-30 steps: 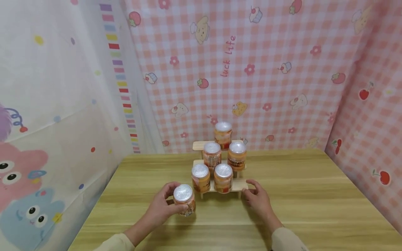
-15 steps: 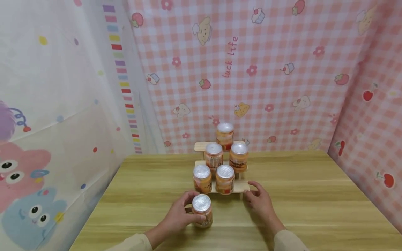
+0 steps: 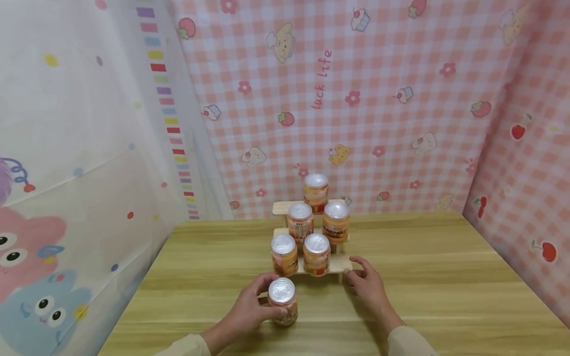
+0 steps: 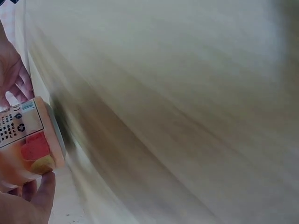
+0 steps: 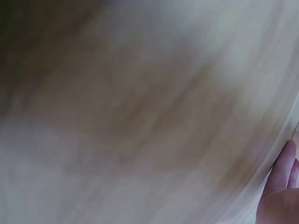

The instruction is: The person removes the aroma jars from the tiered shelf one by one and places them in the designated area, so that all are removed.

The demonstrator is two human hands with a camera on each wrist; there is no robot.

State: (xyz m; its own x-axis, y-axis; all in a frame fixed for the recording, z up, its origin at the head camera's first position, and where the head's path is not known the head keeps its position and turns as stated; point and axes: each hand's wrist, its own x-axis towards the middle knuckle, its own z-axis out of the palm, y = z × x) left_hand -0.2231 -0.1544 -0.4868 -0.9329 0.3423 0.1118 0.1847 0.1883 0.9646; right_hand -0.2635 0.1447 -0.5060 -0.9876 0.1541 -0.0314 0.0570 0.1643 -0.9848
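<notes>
My left hand (image 3: 249, 309) grips a can (image 3: 282, 300) with a silvery lid and an orange printed label, in front of a three-step wooden display stand (image 3: 340, 263). Whether the can touches the table cannot be told. In the left wrist view the can (image 4: 30, 140) shows a barcode and fruit picture, with fingertips (image 4: 46, 186) against its side. My right hand (image 3: 367, 287) pinches the right end of the lowest step between thumb and finger. Two cans stand on the bottom step, a left one (image 3: 284, 257) and a right one (image 3: 316, 257).
Two similar cans, a left one (image 3: 301, 225) and a right one (image 3: 336, 225), stand on the middle step. One more can (image 3: 315, 195) tops the stand. Behind the wood-grain table (image 3: 427, 287) hangs a pink checked cloth (image 3: 378, 123); a white printed cloth (image 3: 89, 123) hangs at the left.
My left hand has carried the can rightward and nearer to me, mostly in the first half second. The right hand stays at the stand's end, and the other cans stand as before.
</notes>
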